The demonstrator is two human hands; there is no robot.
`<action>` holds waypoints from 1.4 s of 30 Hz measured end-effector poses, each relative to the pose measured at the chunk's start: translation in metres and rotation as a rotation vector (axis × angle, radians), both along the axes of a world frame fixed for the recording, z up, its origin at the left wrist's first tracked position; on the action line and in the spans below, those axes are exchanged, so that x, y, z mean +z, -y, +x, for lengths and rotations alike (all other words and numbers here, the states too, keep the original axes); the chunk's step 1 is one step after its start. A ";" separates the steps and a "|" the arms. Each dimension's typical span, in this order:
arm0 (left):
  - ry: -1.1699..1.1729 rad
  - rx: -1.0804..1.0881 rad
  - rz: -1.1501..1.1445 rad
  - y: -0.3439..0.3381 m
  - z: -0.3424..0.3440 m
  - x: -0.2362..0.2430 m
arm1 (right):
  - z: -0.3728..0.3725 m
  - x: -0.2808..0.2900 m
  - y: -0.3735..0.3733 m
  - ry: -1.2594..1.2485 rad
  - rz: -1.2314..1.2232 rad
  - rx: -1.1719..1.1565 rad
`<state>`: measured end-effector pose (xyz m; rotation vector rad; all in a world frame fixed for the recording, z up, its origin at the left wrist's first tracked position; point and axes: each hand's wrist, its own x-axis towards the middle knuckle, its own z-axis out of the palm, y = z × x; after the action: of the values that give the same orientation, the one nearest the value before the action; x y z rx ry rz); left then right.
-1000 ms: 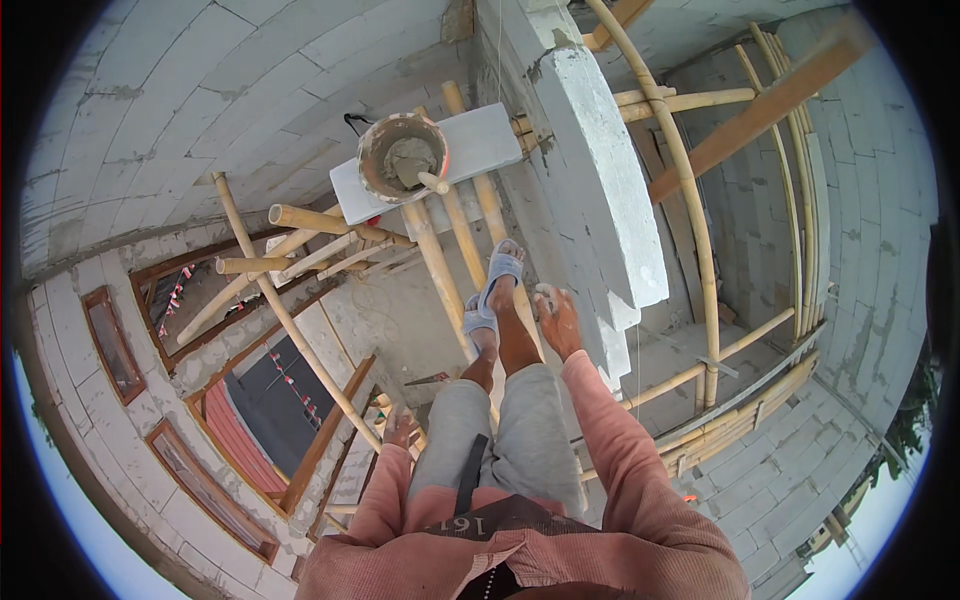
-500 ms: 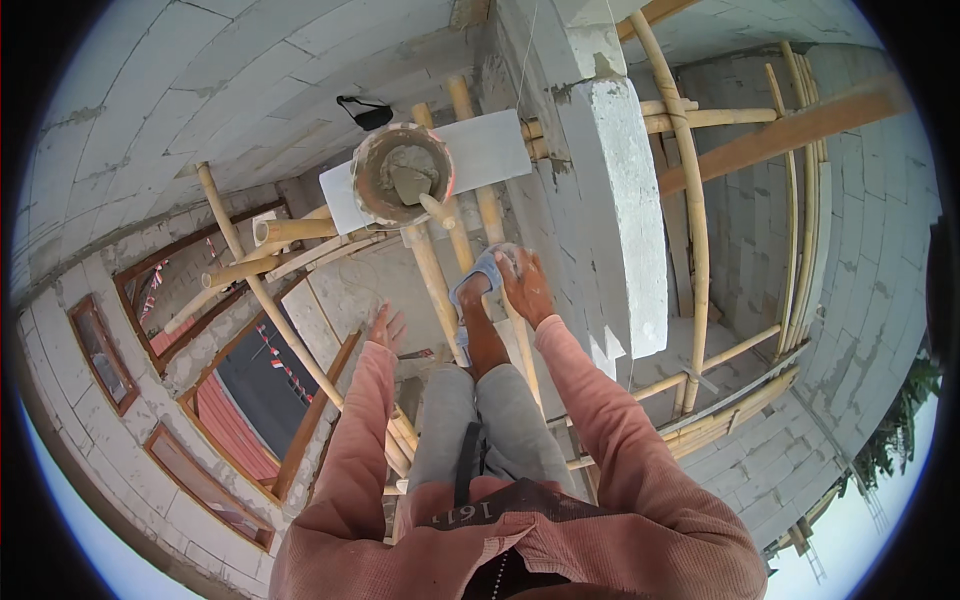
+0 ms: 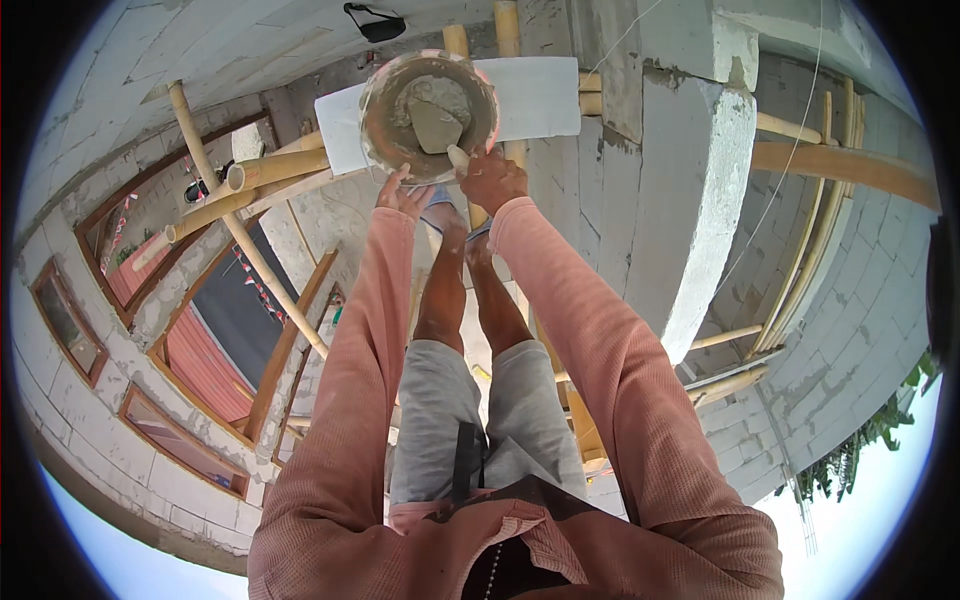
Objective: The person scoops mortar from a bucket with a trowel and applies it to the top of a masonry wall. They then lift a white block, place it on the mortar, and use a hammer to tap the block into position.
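Note:
A round bucket (image 3: 373, 135) with a mortar-crusted rim stands before me, grey mortar (image 3: 440, 92) inside. The flat blade of a trowel (image 3: 436, 128) lies on the mortar, its pale handle reaching over the near rim. My right hand (image 3: 494, 182) is closed around the handle at the near right of the bucket. At the near left, my left hand (image 3: 403, 196) grips the rim, its fingers partly hidden against the bucket's side. Beneath the bucket is a white board or block (image 3: 540, 98).
Bamboo poles (image 3: 245, 250) form scaffolding at left and under the board. A tall block column (image 3: 715, 220) rises at right, with a thin string (image 3: 775, 235) beside it. A black pouch (image 3: 376, 24) lies beyond the bucket. Wood-framed window openings (image 3: 215, 360) are at lower left.
Both hands have moved forward to the bucket. My right hand has left my raised foot and taken the trowel handle. That foot is lowered, and the bucket appears larger in view.

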<state>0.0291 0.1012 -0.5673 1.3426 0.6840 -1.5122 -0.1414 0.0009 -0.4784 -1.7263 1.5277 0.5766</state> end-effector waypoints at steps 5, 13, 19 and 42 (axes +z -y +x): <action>-0.041 0.060 -0.214 -0.002 -0.002 -0.028 | 0.025 -0.004 0.013 0.108 0.231 -0.152; 0.093 -0.274 -0.176 -0.026 0.017 0.024 | -0.012 0.096 0.067 0.000 0.035 -0.042; 0.276 -0.693 -0.128 -0.004 0.005 0.123 | 0.009 0.166 -0.004 0.175 -0.286 0.379; 0.515 -0.519 -0.284 -0.028 -0.069 0.274 | -0.151 0.286 -0.016 0.145 -0.377 0.120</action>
<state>-0.0397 0.1289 -0.2931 1.6650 -0.2158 -1.4829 -0.2926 0.0170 -0.1922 -2.1053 1.5052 0.2224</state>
